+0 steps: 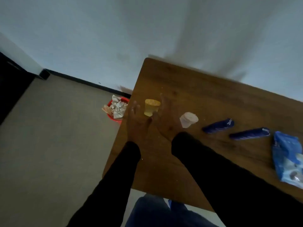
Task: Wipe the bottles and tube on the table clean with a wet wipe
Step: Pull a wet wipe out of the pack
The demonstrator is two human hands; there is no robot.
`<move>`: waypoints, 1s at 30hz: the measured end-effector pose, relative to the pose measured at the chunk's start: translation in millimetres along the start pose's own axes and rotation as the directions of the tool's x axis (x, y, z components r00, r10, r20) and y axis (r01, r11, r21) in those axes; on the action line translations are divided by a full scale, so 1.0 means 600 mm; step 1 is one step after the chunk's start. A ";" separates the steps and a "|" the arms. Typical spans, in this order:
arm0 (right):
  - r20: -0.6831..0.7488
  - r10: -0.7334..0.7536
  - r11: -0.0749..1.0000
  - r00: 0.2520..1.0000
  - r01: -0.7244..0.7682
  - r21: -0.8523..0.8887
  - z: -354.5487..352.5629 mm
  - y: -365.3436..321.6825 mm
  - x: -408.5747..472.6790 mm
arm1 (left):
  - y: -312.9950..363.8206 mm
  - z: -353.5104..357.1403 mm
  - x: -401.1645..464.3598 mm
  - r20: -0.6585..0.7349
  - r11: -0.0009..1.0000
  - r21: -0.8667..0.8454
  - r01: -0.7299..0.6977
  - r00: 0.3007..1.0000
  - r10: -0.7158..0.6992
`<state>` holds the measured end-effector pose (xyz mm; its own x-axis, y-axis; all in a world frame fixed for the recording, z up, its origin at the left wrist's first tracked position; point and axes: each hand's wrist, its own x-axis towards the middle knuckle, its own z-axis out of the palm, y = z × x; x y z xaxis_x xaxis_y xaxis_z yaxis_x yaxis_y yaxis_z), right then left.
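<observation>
Yellow bottle [152,107] upright near table's [205,99] left edge, squat, cap on top (blurred). Pale pink bottle [188,119] stands to its right, apart. Two dark blue tubes [218,126] [249,133] lie further right; blue wipe pack [287,157] at far right. Left hand [133,122] and right hand [164,118] flank yellow bottle, fingers extended; right thumb seemingly touches its base. Grip uncertain through blur.
</observation>
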<state>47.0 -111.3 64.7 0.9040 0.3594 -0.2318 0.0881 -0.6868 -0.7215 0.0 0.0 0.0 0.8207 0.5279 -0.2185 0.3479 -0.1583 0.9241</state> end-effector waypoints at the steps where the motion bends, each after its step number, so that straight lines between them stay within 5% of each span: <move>1: 0.004 -0.001 1.000 1.000 0.001 -0.031 0.001 0.000 0.006 | 0.003 -0.001 0.005 0.014 0.999 0.013 -0.037 0.999 0.037; 6: 0.036 0.063 0.995 0.997 -0.060 -0.086 0.003 0.008 0.027 | 0.009 -0.006 0.004 0.117 0.995 0.094 -0.021 0.993 0.010; 12: 0.086 0.059 0.993 0.995 -0.067 0.092 -0.023 0.019 -0.012 | 0.014 -0.037 -0.025 0.202 0.996 -0.085 -0.036 0.978 0.052; 21: 0.142 0.326 0.883 0.935 -0.355 0.309 -0.053 0.148 -0.141 | 0.001 0.024 -0.161 0.361 0.914 -0.051 0.402 0.861 -0.358; 25: 0.111 0.500 0.773 0.859 -0.501 0.390 -0.042 0.211 -0.181 | -0.009 0.111 -0.194 0.299 0.899 0.018 0.438 0.855 -0.423; 30: 0.005 0.584 0.777 0.811 -0.561 0.287 -0.042 0.263 -0.193 | -0.019 0.189 -0.202 0.298 0.917 0.099 0.386 0.868 -0.398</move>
<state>-33.3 -277.2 -5.6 0.7830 -0.1066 -0.6128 -0.5587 -0.5538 -0.6174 -51.8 -156.9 -19.7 0.7088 0.2728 -0.6506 0.6809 -0.0235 0.7320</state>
